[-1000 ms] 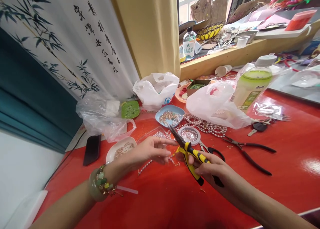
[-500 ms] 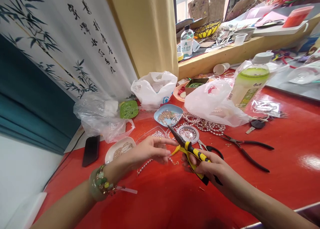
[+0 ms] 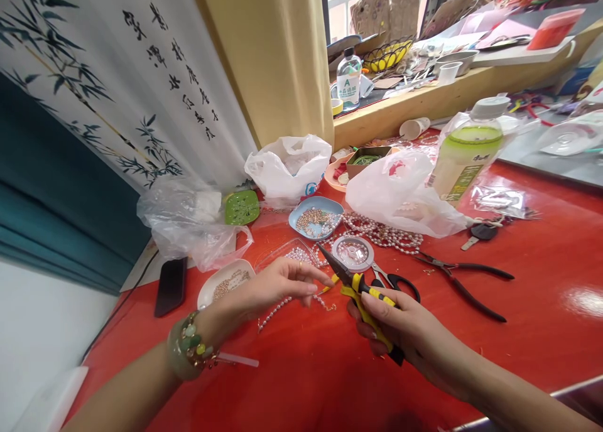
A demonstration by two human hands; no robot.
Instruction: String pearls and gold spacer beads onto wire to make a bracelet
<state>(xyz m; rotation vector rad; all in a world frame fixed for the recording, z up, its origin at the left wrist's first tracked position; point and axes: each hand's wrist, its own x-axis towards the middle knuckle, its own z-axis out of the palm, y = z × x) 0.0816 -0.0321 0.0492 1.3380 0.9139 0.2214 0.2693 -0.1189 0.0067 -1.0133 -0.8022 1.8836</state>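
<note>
My right hand (image 3: 400, 319) is wrapped round the yellow-and-black handles of long-nose pliers (image 3: 338, 265), whose closed dark jaws point up and to the left. My left hand (image 3: 285, 282), a bangle and bead bracelet (image 3: 191, 347) on its wrist, hovers left of the pliers with fingers stretched out and nothing visible in them. A thin yellow piece (image 3: 328, 287) shows by its index fingertip; whether they touch I cannot tell. Below that hand a pearl strand (image 3: 276, 313) lies on the red table (image 3: 301, 382). Behind the pliers are a clear spool of beads (image 3: 353, 253) and scissors (image 3: 405, 286).
Another pair of pliers (image 3: 459, 281) lies on the right, below keys (image 3: 480, 232). Farther back stand a blue dish of beads (image 3: 306, 209), plastic bags (image 3: 287, 168) and a drink bottle (image 3: 466, 152). On the left are a pale dish (image 3: 207, 284) and a phone (image 3: 170, 286).
The pliers' handles have come closer together in my right hand, and its grip has tightened. My left index finger has drawn slightly back from the pliers. The view has shifted a little.
</note>
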